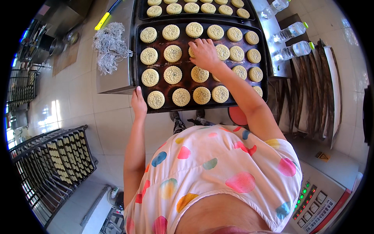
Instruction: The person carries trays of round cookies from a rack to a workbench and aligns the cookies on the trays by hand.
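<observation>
A black baking tray (177, 43) carries rows of round, pale yellow pastries with stamped tops (172, 53). My left hand (138, 100) grips the tray's left edge near the lower corner, thumb at the rim. My right hand (203, 52) is over the middle of the tray, its curved fingers on a pastry in the second row, which they partly hide. Behind this tray, a second black tray (171, 16) with similar pastries sits at the top of the view.
A steel table (113, 84) holds a grey mesh bundle (111, 46) and a yellow-handled tool (102, 21). Plastic bottles (296, 50) stand at right beside stacked boards (307, 89). A rack of trays (50, 156) stands lower left, a control panel (311, 206) lower right.
</observation>
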Demonstrator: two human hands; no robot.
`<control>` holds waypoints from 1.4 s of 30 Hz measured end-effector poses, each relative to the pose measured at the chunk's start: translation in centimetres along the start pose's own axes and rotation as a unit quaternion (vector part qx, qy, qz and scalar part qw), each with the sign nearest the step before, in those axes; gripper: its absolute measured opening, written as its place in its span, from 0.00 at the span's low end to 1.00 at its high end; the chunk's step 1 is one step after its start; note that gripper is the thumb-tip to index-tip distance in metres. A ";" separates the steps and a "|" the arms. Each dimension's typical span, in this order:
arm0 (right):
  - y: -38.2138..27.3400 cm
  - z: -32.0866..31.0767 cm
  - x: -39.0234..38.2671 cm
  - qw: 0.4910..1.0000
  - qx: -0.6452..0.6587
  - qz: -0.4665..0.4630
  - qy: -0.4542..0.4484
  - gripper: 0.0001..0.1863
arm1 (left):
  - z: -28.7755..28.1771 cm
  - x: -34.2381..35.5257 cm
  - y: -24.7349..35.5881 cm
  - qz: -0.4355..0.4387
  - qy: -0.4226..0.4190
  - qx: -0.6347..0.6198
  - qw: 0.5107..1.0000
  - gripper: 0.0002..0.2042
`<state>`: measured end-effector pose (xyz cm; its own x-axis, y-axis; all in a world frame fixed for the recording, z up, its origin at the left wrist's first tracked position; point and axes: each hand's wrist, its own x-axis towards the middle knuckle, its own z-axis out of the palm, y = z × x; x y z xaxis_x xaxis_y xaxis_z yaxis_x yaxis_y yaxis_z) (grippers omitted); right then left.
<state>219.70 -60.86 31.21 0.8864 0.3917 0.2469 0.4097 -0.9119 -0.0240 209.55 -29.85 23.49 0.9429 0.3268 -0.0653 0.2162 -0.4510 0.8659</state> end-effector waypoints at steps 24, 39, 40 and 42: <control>7.5 -1.4 -3.7 0.990 -0.076 0.075 -0.093 0.28 | 1.0 0.8 -0.9 0.023 0.021 0.005 1.000 0.25; 8.7 -3.3 -8.0 0.989 0.043 0.102 0.093 0.22 | 1.0 1.0 -1.1 0.013 0.018 0.017 1.000 0.25; 9.0 -3.7 -9.2 0.984 0.048 0.113 0.128 0.19 | 1.1 1.0 -1.2 0.015 0.021 0.012 1.000 0.26; 9.5 -4.9 -12.8 0.971 0.065 0.194 0.123 0.18 | 1.1 1.1 -1.0 0.016 0.016 0.015 1.000 0.26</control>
<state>211.23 -75.11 32.57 0.9075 -0.0345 0.4187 0.0928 -0.9555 -0.2799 210.67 -29.97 21.97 0.9407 0.3385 -0.0215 0.1942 -0.4856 0.8523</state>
